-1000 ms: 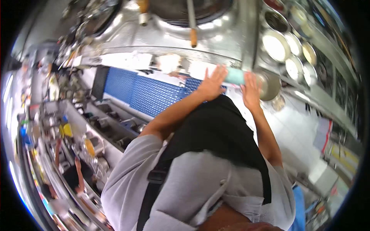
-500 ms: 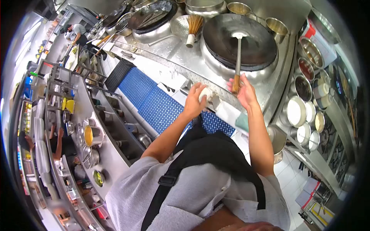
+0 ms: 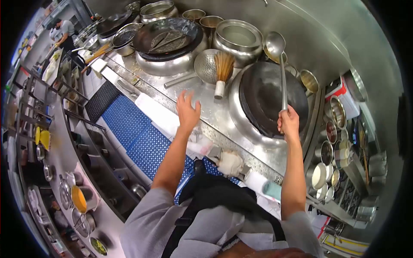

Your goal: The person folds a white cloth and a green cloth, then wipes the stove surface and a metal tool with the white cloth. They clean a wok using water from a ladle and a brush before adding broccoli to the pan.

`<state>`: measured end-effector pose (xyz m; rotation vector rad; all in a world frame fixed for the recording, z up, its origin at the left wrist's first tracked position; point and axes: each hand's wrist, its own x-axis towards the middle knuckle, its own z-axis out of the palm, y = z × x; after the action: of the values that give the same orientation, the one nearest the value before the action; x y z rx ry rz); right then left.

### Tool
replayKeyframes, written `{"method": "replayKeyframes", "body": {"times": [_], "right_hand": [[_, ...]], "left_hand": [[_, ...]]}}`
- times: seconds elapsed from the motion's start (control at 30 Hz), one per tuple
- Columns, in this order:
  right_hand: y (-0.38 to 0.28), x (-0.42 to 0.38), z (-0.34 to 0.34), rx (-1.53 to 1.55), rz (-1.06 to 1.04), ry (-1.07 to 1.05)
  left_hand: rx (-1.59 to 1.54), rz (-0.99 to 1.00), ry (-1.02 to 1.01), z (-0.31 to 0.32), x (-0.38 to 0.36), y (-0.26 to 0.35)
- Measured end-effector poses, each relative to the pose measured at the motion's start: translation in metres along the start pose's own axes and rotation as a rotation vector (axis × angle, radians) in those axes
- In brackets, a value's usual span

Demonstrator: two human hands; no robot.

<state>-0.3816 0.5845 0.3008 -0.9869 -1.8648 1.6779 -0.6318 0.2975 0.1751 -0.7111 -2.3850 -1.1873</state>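
My right hand [image 3: 289, 121] is wrapped around the handle of a long steel ladle [image 3: 283, 84]. The ladle's bowl points away from me, above the far rim of a dark wok [image 3: 266, 101] on the steel range. Over the near part of the range reaches my left hand [image 3: 188, 112], empty, its fingers spread. Beyond it lies a perforated strainer [image 3: 205, 66], its handle pointing left. A bamboo wok brush [image 3: 223, 71] with a white-wrapped grip rests against the strainer. A crumpled whitish cloth [image 3: 231, 163] sits on the front rail, between my arms.
A second wok [image 3: 165, 38] stands at the back left, with a steel pot [image 3: 238, 36] of liquid to its right. Seasoning bowls [image 3: 319, 175] line the right side. On the left runs a counter with a container of orange liquid [image 3: 79, 198]. A person [image 3: 64, 34] stands far left.
My right hand has lifted the ladle out of the wok, its bowl now near the back. My left hand has let go of the cloth and moved out over the range. The view has shifted.
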Motion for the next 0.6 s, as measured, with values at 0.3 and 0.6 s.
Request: {"method": "replayKeyframes", "body": {"times": [0.3, 0.6], "right_hand": [[-0.064, 0.114, 0.046, -0.064, -0.138, 0.121], [-0.109, 0.316, 0.049, -0.555, -0.500, 0.326]], "left_hand": [[0.089, -0.094, -0.205, 0.003, 0.147, -0.056], [-0.125, -0.100, -0.367, 0.069, 0.047, 0.001]]}}
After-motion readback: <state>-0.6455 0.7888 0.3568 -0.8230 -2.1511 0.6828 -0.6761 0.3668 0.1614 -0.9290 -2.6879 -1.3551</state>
